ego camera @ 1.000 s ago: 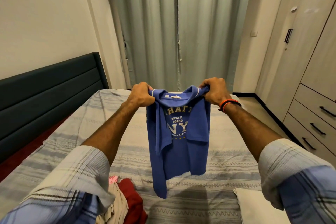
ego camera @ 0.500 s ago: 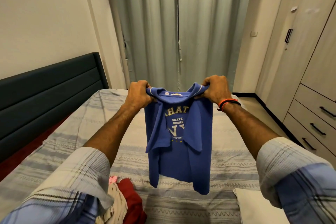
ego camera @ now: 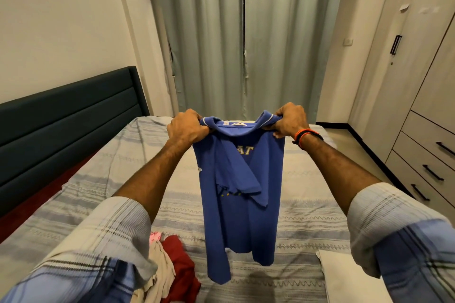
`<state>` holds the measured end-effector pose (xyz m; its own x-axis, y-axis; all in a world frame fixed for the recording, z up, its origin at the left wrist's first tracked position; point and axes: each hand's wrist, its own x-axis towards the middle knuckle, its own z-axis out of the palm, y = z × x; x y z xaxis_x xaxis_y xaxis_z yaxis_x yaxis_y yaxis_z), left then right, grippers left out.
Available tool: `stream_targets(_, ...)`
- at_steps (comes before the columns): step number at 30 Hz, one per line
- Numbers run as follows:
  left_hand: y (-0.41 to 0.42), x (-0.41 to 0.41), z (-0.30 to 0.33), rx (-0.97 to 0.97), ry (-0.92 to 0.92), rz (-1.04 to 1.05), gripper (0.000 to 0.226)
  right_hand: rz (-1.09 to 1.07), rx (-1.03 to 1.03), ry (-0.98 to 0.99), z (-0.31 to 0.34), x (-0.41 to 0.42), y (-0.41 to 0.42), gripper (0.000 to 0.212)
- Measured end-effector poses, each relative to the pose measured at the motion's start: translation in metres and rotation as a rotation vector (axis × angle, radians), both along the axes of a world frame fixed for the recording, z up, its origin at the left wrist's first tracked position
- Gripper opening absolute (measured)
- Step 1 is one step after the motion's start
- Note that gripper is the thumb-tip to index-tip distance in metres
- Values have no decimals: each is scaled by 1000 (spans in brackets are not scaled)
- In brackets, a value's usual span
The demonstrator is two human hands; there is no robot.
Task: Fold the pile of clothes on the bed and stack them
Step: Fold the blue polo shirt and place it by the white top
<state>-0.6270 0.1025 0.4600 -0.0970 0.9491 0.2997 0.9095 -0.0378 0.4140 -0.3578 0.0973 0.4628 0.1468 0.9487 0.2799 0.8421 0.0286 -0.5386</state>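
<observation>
A: Where's the blue shirt (ego camera: 242,204) right now?

B: Held up in the air over the bed (ego camera: 307,209), hanging clear of the striped cover. The left hand (ego camera: 187,128) has its fingers curled tight round the shoulder on one side of the collar, and the right hand (ego camera: 288,119) bunches the other shoulder the same way, so each grip is closed on cloth

A: Is it hanging flat?

B: Not quite. One sleeve is flopped across the front and hides part of the printed lettering; only a few yellow letters show near the collar. The lower hem hangs uneven, longer on the left side

A: And the rest of the washing?

B: A pile of clothes (ego camera: 170,268) sits on the bed at the near edge, under the left forearm: something dark red, something beige and a bit of pink. A white pillow (ego camera: 344,275) lies at the near right corner

A: Anything else around?

B: A dark headboard (ego camera: 66,115) on the left, grey-green curtains (ego camera: 234,39) straight ahead, and a wardrobe (ego camera: 423,86) with black handles on the right. There's an orange band (ego camera: 304,134) on the right wrist
</observation>
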Motion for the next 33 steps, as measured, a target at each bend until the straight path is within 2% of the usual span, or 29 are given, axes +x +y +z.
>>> stream_targets(5,-4,-1,-12,38,-19,33,27,-1,18,49,-6,-2,-3,33)
stream_targets(12,-9,4,-24,-8,-31,13,19,-6,8,42,-12,6,-7,28)
stream_targets(15,-10,6,-30,-38,-24,-3,28,-4,-28,36,-16,10,-10,33)
stream_targets(21,-18,9,-39,-111,-59,-40,32,10,-133,51,-25,20,-17,34)
stream_targets(23,-19,8,-40,-155,-120,-70,34,33,-199,79,-23,25,-21,33)
stream_targets(28,-26,3,-33,-256,-469,-179,32,118,-331,242,-8,36,-31,38)
stream_targets(30,-28,2,-28,-279,-565,-202,40,164,-343,329,-2,40,-33,40)
stream_targets(33,-27,2,-28,-304,-531,-203,42,168,-364,341,-5,42,-33,38)
